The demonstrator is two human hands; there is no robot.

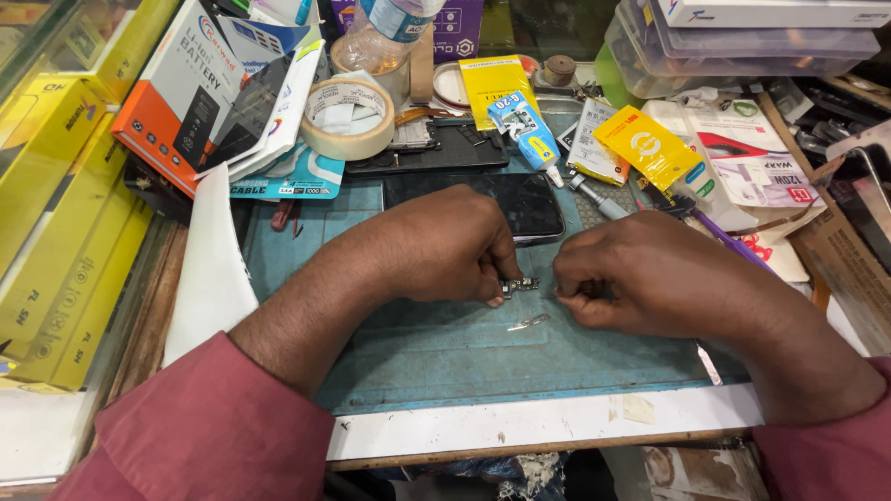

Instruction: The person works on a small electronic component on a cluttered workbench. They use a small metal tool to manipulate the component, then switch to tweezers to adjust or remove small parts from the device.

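Your left hand (445,246) is down on the blue-green rubber work mat (445,357), fingers pinched together on a tiny silvery metal circuit part (522,285) that pokes out just past your fingertips, near the middle of the mat. Your right hand (640,278) sits just beside it, curled into a loose fist, fingers closed together; whether anything is gripped inside, I cannot tell. Below the little part, a thin silver metal sliver (528,322) lies loose on the mat, between your two hands and apart from both.

Right behind your left knuckles lies a dark, glossy smartphone (520,199), face up, its near edge partly hidden by your hand. Farther back there is a roll of beige masking tape (348,116) resting on a flat black tray (436,148), and a small blue-and-white glue tube (526,134) tilted beside a yellow plastic packet (647,146). Yellow cardboard boxes (56,204) are stacked along your left side.
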